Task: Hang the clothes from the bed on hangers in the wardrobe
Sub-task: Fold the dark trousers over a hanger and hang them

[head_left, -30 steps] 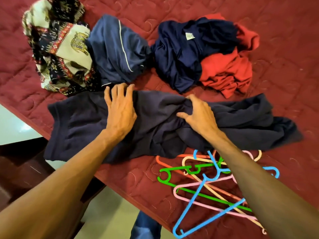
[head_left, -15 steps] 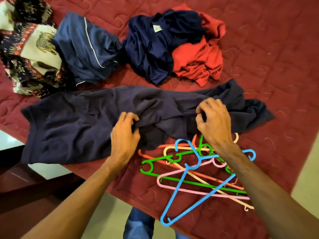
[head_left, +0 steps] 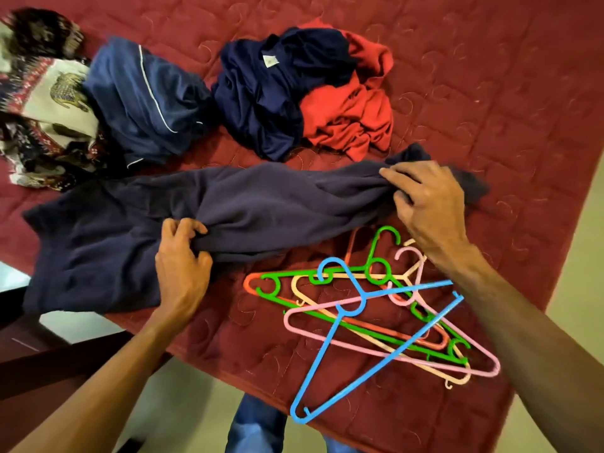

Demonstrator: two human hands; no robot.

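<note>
A dark navy garment [head_left: 261, 207] lies stretched sideways across the maroon bed [head_left: 490, 76]. My left hand [head_left: 181, 266] grips a fold of it near its lower middle. My right hand [head_left: 428, 201] clutches its right end, with fingers curled into the cloth. Just in front of the garment lies a tangle of several plastic hangers; a blue hanger [head_left: 356, 325] sits on top of green, pink, orange and cream ones. Farther back lie a blue garment with white piping [head_left: 143, 99], a navy and red bundle [head_left: 310, 93] and a patterned cloth [head_left: 42, 103].
The bed's near edge runs diagonally from the left to the bottom right, with pale floor [head_left: 183, 410] below it. A dark wooden frame [head_left: 36, 354] shows at lower left. Jeans-clad legs [head_left: 258, 426] stand at the bed's edge.
My right hand has slid right along the navy garment to its end and pulled it straighter. My left hand keeps its grip near the middle. The view has shifted right.
</note>
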